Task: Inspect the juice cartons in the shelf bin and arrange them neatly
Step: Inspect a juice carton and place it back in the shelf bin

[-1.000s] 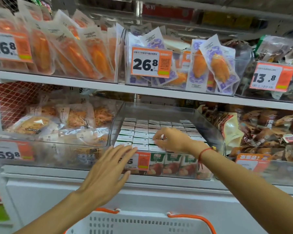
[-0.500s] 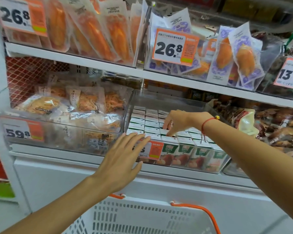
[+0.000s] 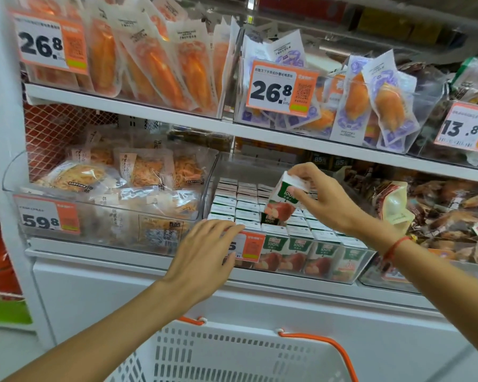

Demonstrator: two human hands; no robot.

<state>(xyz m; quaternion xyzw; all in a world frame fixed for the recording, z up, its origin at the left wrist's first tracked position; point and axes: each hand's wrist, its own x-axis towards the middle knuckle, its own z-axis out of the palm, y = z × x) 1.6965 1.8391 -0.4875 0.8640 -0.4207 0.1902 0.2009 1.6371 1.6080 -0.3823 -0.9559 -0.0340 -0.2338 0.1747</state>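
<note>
right hand (image 3: 324, 201) up over the middle of the bin (image 3: 367, 260), fingers (image 3: 301, 194) pinching one carton (image 3: 283, 201) by its white top. carton lifted clear of the packed rows, tilted, top leaning right toward the palm, bottom swung left and down, apple print facing out. long axis running from upper right to lower left, not upright like the rest. dark gap just under its bottom edge, in the second row back from the front, likely the slot it belongs in.

other cartons (image 3: 298, 255) standing upright in tight rows, white tops level, front row showing green and apple faces through the clear wall.

left hand (image 3: 204, 260) flat against the bin's front left, fingers straight and relaxed, lying over the price tag (image 3: 250, 246), gripping nothing; looks like bracing the bin.

key relation: slot lies straight below and slightly left of the held carton, so a return would need the bottom swung back under the top until vertical, then a straight drop. right hand already on it and nearer; left hand near enough to steady neighbours.

white basket (image 3: 232, 354) with orange handles below.
</note>
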